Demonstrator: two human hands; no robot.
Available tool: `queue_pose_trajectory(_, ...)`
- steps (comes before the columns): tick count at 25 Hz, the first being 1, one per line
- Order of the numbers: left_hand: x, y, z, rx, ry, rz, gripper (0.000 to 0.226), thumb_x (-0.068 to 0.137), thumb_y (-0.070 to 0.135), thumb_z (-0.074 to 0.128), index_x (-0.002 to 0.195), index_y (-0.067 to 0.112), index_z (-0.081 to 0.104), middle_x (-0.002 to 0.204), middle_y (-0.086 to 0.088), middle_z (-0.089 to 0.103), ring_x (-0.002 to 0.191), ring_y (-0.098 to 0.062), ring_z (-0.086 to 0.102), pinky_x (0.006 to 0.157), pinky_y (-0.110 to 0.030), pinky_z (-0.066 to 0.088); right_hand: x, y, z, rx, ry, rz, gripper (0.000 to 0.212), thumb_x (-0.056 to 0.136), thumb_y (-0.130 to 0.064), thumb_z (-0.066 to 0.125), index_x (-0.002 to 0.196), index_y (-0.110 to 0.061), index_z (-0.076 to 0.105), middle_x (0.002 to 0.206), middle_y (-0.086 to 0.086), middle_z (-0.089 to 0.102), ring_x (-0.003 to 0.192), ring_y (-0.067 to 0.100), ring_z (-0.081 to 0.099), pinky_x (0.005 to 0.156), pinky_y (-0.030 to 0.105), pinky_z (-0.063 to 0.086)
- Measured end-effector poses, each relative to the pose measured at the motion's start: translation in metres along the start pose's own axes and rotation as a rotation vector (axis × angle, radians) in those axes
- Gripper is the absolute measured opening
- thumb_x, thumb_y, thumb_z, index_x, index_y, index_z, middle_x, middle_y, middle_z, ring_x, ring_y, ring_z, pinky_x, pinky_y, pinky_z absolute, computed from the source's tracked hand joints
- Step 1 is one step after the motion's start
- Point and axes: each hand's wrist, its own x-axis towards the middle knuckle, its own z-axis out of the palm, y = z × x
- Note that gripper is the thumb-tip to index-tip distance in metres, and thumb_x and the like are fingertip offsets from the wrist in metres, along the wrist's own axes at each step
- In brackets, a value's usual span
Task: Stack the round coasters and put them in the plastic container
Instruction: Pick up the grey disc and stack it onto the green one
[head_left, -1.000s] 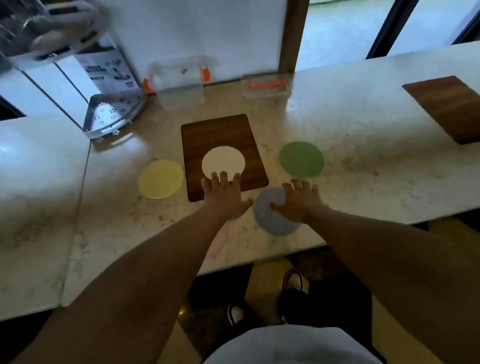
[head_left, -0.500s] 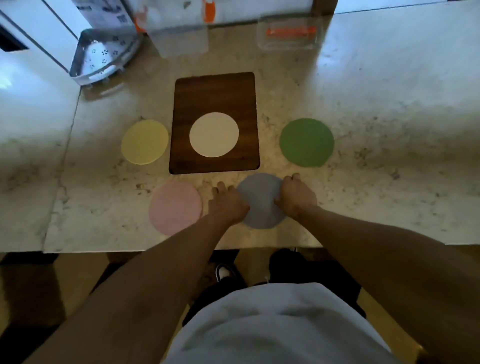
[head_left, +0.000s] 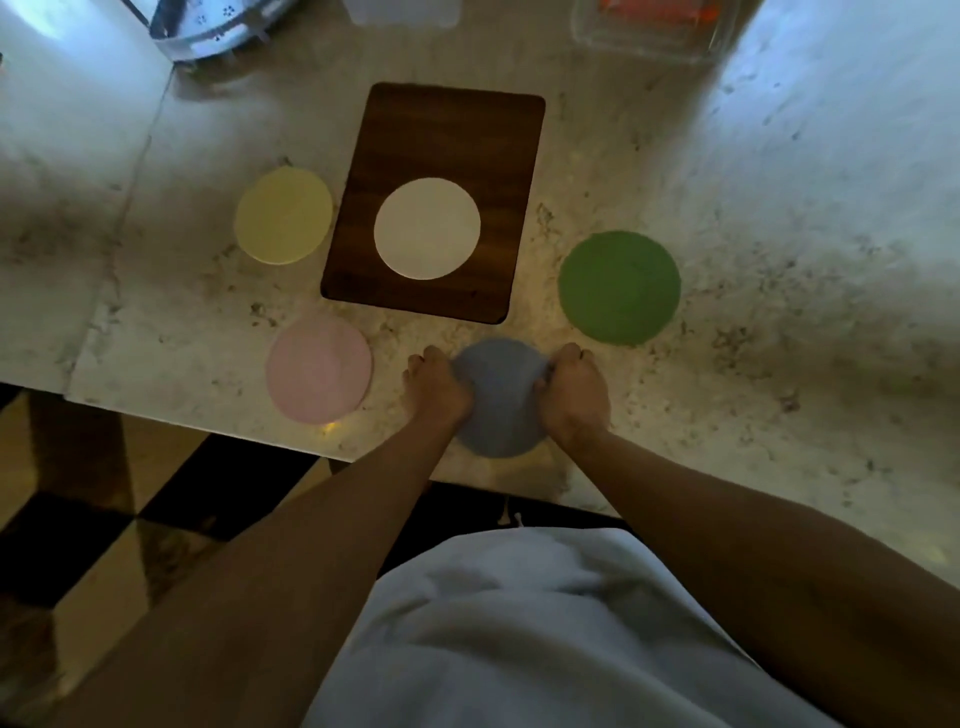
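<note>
Several round coasters lie on the marble counter. A grey-blue coaster (head_left: 500, 395) sits at the near edge, gripped on its left rim by my left hand (head_left: 436, 391) and on its right rim by my right hand (head_left: 573, 396), fingers curled around it. A pink coaster (head_left: 319, 369) lies to the left, a yellow coaster (head_left: 283, 215) further back, a green coaster (head_left: 620, 287) to the right. On a dark wooden board (head_left: 447, 124) rests a white coaster (head_left: 427, 228). The clear plastic container (head_left: 405, 6) is cut off at the top edge.
A metal perforated corner rack (head_left: 218, 26) stands at the back left. A clear lid or tray with an orange piece (head_left: 649, 26) lies at the back right. The counter's near edge (head_left: 208, 428) runs just below the pink coaster, with checkered floor beneath.
My left hand has moved off the board to the grey-blue coaster's left rim, and both hands now curl around it. The view has tilted downward and closer.
</note>
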Motion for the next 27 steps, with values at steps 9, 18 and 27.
queue_pose_trajectory(9,0.013,0.018,-0.004,-0.296,0.042,0.079,0.015,0.077,0.016,0.072,0.092,0.013,0.072,0.088,-0.004,0.072,0.081,-0.019,0.065,0.07,-0.028,0.048,0.031,0.013,-0.029,0.371,0.155,-0.006,0.007,0.089,-0.018,0.062,0.094,-0.02,0.067,0.089,-0.008,0.066,0.081,0.009,0.058,0.076,0.029,0.05)
queue_pose_trajectory(18,0.058,0.106,0.007,-0.319,-0.037,0.253,0.01,0.079,0.013,0.072,0.089,0.014,0.073,0.087,-0.003,0.073,0.081,-0.017,0.067,0.078,-0.034,0.057,0.092,0.057,-0.097,0.334,0.316,0.098,0.015,0.088,-0.017,0.064,0.102,-0.013,0.07,0.102,0.006,0.072,0.095,0.021,0.065,0.081,0.024,0.045)
queue_pose_trajectory(27,0.088,0.152,0.025,-0.332,-0.109,0.2,0.009,0.079,0.012,0.074,0.088,0.012,0.074,0.086,-0.006,0.074,0.081,-0.022,0.07,0.077,-0.044,0.06,0.132,0.082,-0.115,0.343,0.309,0.121,0.011,0.088,-0.018,0.065,0.098,-0.017,0.071,0.097,0.002,0.072,0.085,0.012,0.062,0.076,0.022,0.044)
